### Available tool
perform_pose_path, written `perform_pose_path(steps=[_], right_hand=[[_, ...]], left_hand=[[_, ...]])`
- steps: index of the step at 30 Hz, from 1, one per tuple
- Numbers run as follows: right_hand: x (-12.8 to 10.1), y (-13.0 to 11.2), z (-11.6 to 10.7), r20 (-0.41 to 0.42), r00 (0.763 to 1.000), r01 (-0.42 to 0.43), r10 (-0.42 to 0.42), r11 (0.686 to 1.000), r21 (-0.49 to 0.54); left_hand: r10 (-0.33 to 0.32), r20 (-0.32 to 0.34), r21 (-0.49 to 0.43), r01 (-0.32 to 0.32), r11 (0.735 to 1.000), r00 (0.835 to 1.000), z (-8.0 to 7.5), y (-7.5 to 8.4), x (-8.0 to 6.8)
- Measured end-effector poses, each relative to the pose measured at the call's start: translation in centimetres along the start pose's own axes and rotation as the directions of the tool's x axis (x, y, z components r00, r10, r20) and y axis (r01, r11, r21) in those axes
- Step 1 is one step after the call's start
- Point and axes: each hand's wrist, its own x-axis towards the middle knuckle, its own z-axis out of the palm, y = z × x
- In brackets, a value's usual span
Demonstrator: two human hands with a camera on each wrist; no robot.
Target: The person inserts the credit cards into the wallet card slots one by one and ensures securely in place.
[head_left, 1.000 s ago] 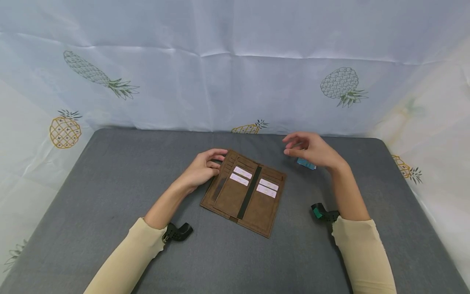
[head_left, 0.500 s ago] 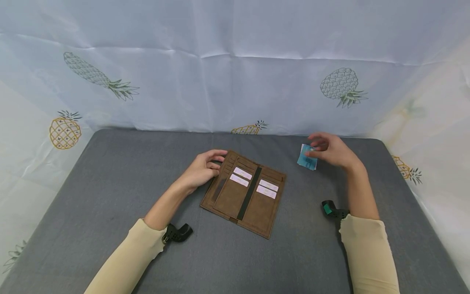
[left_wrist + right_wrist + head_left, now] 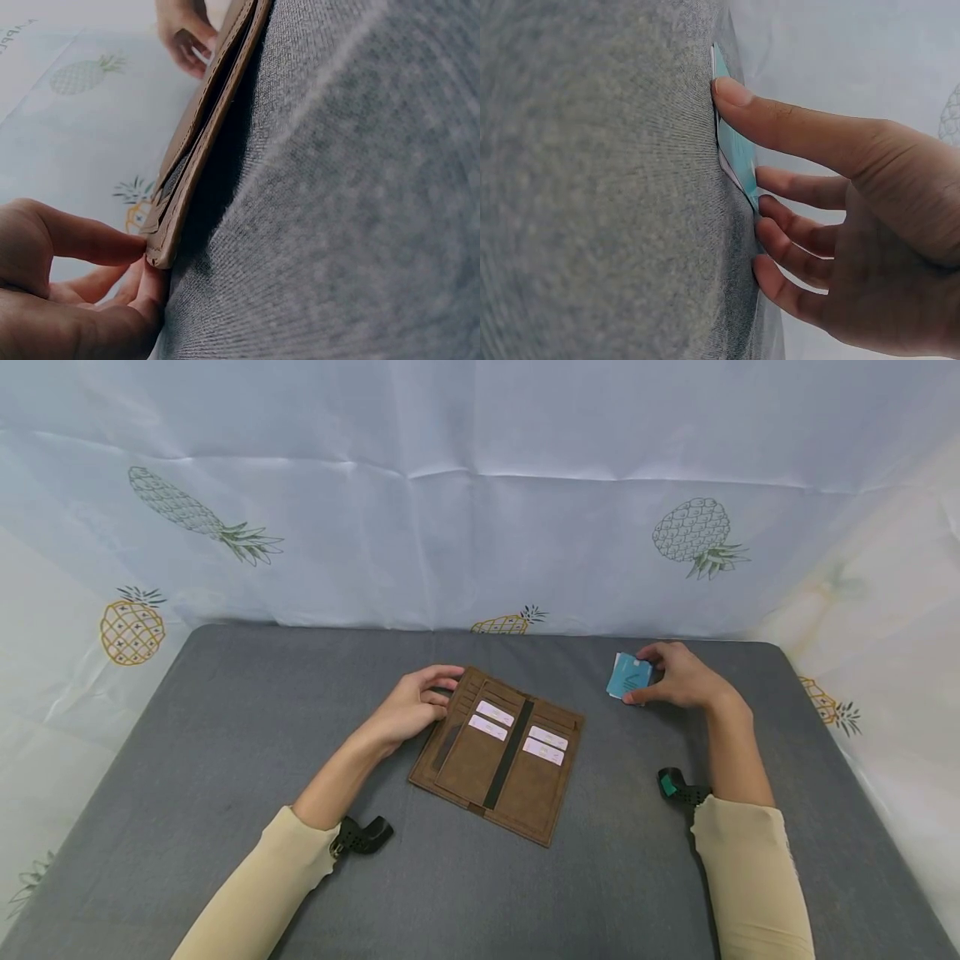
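Note:
A brown long wallet (image 3: 468, 768) lies unfolded and slanted on the grey table, with white cards (image 3: 547, 737) showing in slots on both halves. My left hand (image 3: 408, 706) pinches its upper left corner; the left wrist view shows thumb and fingers on either side of that corner (image 3: 159, 251). To the wallet's right, near the far edge, is a small stack of light blue cards (image 3: 628, 677) with pale ones beneath. My right hand (image 3: 678, 675) holds this stack by its edges, with the thumb (image 3: 735, 94) on one side and fingers at the other.
The grey table (image 3: 480, 910) ends at a white curtain (image 3: 480, 552) printed with pineapples, which also hangs along both sides. Black wrist cameras (image 3: 363, 835) sit on both forearms, close above the tabletop.
My right hand has moved right, uncovering the blue cards, and its thumb and fingers have come down onto their edges. The left hand and the wallet stay in place.

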Motion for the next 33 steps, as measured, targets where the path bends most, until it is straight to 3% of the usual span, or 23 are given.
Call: perform_pose_path(steps=[15,20,24,33], right_hand=[[-0.3,-0.3,-0.2,-0.052,0.998,-0.028,0.030,0.999,0.036],[-0.3,-0.4,-0.2,-0.085,0.996,0.047,-0.038,0.993,0.108],[-0.1,-0.9,0.0,-0.102,0.990,0.117,-0.097,0.969,0.216],[0.5,-4.4,1.5,-0.145,0.980,0.182,-0.140,0.922,0.343]], left_hand=[[-0.002,-0.001,0.004,0.002,1.000,1.000,0.0,0.0,0.1],[-0.003,-0.004,0.004,0.003,1.000,1.000,0.0,0.0,0.1],[-0.004,-0.002,0.001,0.004,1.000,1.000,0.0,0.0,0.1],[-0.002,0.002,-0.002,0.002,1.000,1.000,0.0,0.1,0.0]])
